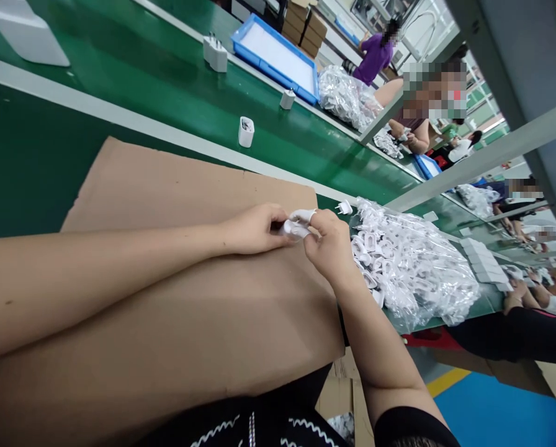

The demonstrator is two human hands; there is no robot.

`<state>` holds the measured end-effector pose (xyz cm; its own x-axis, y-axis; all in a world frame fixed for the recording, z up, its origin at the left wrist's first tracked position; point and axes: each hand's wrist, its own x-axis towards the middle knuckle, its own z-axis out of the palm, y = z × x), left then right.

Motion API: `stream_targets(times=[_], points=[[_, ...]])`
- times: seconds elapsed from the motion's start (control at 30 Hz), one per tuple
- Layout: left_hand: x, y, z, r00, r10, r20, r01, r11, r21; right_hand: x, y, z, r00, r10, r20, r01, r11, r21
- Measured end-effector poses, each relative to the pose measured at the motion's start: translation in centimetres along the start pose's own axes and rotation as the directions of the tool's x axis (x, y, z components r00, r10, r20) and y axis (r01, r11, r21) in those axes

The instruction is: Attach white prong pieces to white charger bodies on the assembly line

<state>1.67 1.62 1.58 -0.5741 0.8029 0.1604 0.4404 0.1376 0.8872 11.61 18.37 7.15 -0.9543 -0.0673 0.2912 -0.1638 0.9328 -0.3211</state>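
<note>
Over the cardboard sheet [203,298], my left hand [254,230] and my right hand [331,245] meet at the fingertips. Between them is a small white plastic piece [288,228], pinched from both sides and mostly hidden by the fingers. White coverings wrap fingertips of my right hand. Beside that hand, a clear plastic bag [427,267] lies open, full of white plastic housings [371,248]. A small white plug [344,207] with pins rests just above the bag.
White charger adapters [246,131] stand scattered on the green conveyor belt [166,93]. A blue tray [278,62] sits on its far side. A slanted metal post [483,155] crosses the right. Co-workers sit farther along the line, near white boxes [485,264].
</note>
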Motion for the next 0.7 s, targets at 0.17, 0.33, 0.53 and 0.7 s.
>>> stream_targets(times=[0.17,0.33,0.53,0.7], points=[[-0.1,0.1,0.3,0.999,-0.031,-0.028,0.031,0.999,-0.017,-0.4,0.3,0.4,0.993,0.113,-0.014,-0.109,0.976,0.188],[-0.1,0.6,0.3,0.998,-0.067,-0.001,0.067,0.998,0.014,-1.5,0.6,1.5,0.986,0.150,-0.076,-0.116,0.932,0.343],[4.7,-0.3,-2.3,0.979,-0.077,-0.187,0.107,0.982,0.158,-0.3,5.2,1.2,0.936,0.296,-0.191,-0.301,0.954,0.005],[10.5,-3.0,-6.6,0.877,-0.141,-0.459,0.301,0.906,0.297,0.1,7.2,0.8,0.861,0.508,-0.031,-0.486,0.802,-0.347]])
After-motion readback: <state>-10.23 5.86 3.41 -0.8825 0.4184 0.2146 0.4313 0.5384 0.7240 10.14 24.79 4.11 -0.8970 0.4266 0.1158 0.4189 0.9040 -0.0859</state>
